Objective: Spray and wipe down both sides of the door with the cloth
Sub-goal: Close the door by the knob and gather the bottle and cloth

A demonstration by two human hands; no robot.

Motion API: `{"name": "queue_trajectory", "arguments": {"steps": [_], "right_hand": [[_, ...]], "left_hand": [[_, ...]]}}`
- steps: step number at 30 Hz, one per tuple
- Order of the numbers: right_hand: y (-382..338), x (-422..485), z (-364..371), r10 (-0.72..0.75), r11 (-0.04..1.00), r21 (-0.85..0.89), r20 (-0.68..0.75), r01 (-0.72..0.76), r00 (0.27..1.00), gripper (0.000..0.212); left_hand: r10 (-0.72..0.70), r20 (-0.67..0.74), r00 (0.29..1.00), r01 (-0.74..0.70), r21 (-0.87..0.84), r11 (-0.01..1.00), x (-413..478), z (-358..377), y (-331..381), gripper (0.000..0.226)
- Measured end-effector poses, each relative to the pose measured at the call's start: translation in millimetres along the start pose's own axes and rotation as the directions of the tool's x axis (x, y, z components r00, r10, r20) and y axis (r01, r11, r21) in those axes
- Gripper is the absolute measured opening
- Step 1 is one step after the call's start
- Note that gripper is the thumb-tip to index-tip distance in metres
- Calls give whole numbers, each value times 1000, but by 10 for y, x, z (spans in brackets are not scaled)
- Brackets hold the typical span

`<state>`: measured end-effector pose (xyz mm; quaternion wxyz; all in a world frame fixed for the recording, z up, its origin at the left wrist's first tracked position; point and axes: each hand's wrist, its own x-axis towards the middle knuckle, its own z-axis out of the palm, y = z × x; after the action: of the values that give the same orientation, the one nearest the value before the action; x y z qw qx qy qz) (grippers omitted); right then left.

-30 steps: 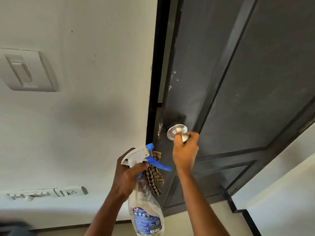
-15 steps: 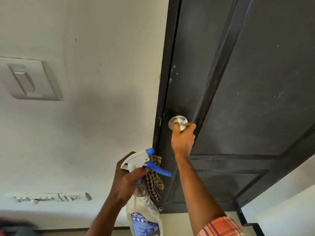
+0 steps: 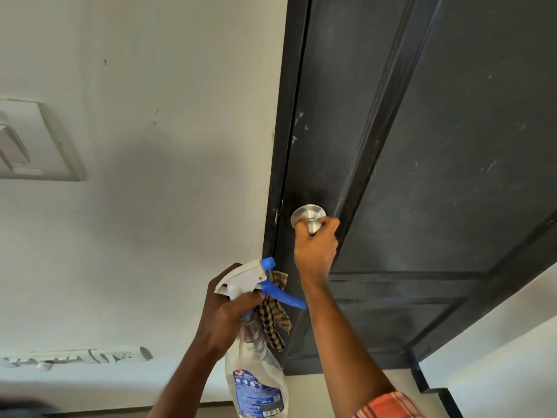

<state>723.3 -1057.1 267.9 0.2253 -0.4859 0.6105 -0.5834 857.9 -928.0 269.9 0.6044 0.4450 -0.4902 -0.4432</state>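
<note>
Door (image 3: 452, 146) dark, panelled, rigid; judged heavy on its hinges, best moved by the knob (image 3: 308, 213) near its left edge. Pale flecks and scuffs across the panels. Looks shut or nearly shut against the frame; cannot tell for certain.

Right hand (image 3: 316, 245) curled round the steel knob, fingers wrapped over the ball. Smooth metal, probably slick, so better taken with a full wrap than with fingertips.

Left hand (image 3: 229, 309) closed round the neck of the spray bottle (image 3: 256, 372), just under the white head, with the checked cloth (image 3: 271, 321) pinched against the neck in the same grasp. Blue trigger (image 3: 281, 297) free, pointing toward the door, no finger on it.

Bottle clear thin plastic, likely light; fill level hard to read. Hangs below the fist. Cloth soft and limp, dangling on the door side of the bottle; likely to slip on any loosening of the grasp to reach the trigger.

Bottle and cloth below and left of the knob, near the door's edge, seemingly not touching it.

Judgement: no spraying or wiping under way. Cloth needs a hand of its own, so probably a split of bottle and cloth between hands after letting go of the knob.

Also noted: white wall, light switch (image 3: 36, 140), socket strip (image 3: 75, 356) low down, orange checked sleeve (image 3: 388, 405).
</note>
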Motion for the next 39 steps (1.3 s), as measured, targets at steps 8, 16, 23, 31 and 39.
{"name": "queue_trajectory", "arguments": {"steps": [8, 16, 23, 31, 39], "right_hand": [[-33, -40, -73, -19, 998, -56, 32, 21, 999, 28], [-25, -266, -286, -33, 997, -62, 23, 35, 999, 30], [62, -585, -609, -66, 998, -4, 2, 66, 998, 24], [86, -1009, -1110, -107, 994, 19, -7, 107, 994, 16], [135, -1348, -1569, -222, 974, 28, -57, 224, 973, 18]], "left_hand": [[-10, 7, 1000, 10, -8, 1000, -100, -12, 28, 25], [-18, 20, 1000, 18, -11, 1000, -263, 11, 54, 20], [-15, 59, 998, 17, -42, 999, -422, 4, 25, 23], [-46, 106, 993, 57, -94, 994, -527, -13, 27, 15], [-38, 127, 991, 51, -101, 994, -509, -103, -12, 26]]}}
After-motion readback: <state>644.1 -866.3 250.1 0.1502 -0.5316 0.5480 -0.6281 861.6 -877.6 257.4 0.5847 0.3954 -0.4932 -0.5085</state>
